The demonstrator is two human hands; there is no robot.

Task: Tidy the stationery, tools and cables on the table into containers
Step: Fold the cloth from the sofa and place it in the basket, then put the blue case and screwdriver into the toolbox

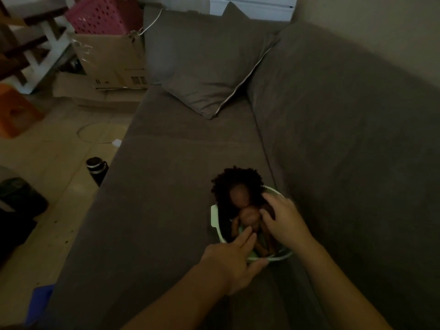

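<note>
We see a dim room and no bench. The work surface here is a grey-brown sofa, whose seat runs away from us along a plain wall. To the left of it is a pale floor.

On the seat, close to the backrest, stands one pale green tub, and in it lies one doll with dark curly hair. Its head is above the far rim.

We count two hands. The left hand is spread wide, with fairly straight fingers reaching into the tub at the doll's legs and the thumb along the near rim. The right hand lies over the doll's body with bent fingers. In this light we cannot tell if it grips the doll or only rests on it.

One cushion leans at the far end of the sofa.

On the floor we count:
- one white cable in a loose loop, with one white plug beside the sofa
- one black bottle, standing
- one cardboard box
- one pink basket behind the box
- one orange stool

The box carries small printed marks, but they are too small to read. We can read no other writing.
</note>
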